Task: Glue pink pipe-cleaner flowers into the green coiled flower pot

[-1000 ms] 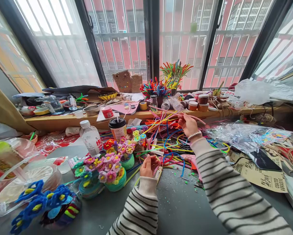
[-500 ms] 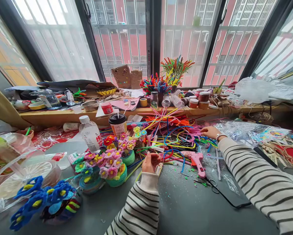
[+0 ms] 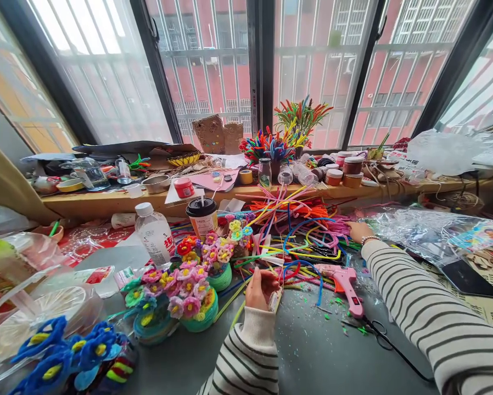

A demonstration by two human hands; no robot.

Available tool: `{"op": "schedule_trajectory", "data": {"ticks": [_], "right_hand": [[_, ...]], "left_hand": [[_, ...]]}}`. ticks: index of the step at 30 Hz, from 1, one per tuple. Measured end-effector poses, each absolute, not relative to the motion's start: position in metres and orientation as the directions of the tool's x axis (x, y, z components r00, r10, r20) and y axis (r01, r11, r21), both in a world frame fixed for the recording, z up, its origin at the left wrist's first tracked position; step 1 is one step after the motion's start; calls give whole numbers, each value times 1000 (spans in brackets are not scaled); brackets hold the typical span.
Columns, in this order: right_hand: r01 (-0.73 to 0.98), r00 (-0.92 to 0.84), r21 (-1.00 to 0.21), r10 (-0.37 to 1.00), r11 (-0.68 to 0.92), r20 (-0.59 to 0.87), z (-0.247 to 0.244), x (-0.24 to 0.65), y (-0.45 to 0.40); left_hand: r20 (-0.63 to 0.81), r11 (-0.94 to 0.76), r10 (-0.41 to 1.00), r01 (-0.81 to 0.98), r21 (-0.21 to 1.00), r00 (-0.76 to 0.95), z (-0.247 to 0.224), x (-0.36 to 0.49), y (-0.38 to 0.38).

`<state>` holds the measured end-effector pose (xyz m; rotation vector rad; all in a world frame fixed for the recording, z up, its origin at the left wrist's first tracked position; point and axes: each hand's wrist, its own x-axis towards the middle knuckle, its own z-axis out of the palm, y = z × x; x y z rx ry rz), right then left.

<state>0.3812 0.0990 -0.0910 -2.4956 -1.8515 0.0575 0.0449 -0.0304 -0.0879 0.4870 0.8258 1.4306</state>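
Note:
My left hand (image 3: 262, 288) is raised just above the grey table, its fingers curled closed. What they hold is too small to make out; a small pale piece (image 3: 274, 300) shows beside the palm. Farther forward, my right hand (image 3: 359, 231) reaches to the right ends of a bundle of pink pipe cleaners (image 3: 331, 226). Its index finger is stretched out against them, the other fingers partly hidden. Between the hands lies a pink hot glue gun (image 3: 345, 285), with scissors (image 3: 381, 334) by its cord. Left of my left hand stand small pots of pipe-cleaner flowers (image 3: 189, 280).
A plastic bottle (image 3: 153, 236) and a lidded drink cup (image 3: 202, 216) stand behind the flowers. Blue pipe-cleaner flowers (image 3: 51, 351) are at front left. Clear plastic wrap (image 3: 411, 225) and a dark flat object (image 3: 471, 280) lie right. Jars (image 3: 332, 177) line the wooden sill (image 3: 246, 196).
The view has shifted slightly. My right hand stays by the pink pipe cleaners, its index finger now straighter. More of the dark flat object shows by the right arm. My left hand stays curled.

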Motion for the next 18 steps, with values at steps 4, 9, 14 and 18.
{"op": "schedule_trajectory", "data": {"ticks": [4, 9, 14, 18], "right_hand": [[955, 296, 1, 954, -297, -41, -96, 385, 109], [961, 277, 38, 955, -274, -109, -92, 382, 116], [954, 300, 13, 952, -300, -64, -76, 379, 112], [943, 332, -57, 941, -329, 63, -53, 376, 111]], "left_hand": [[-212, 119, 975, -672, 731, -59, -88, 46, -31], [-225, 108, 971, -687, 719, -82, -83, 49, -35], [-210, 98, 974, -683, 724, -83, -83, 50, -36], [-197, 104, 979, -677, 729, -62, -85, 50, -35]]}}
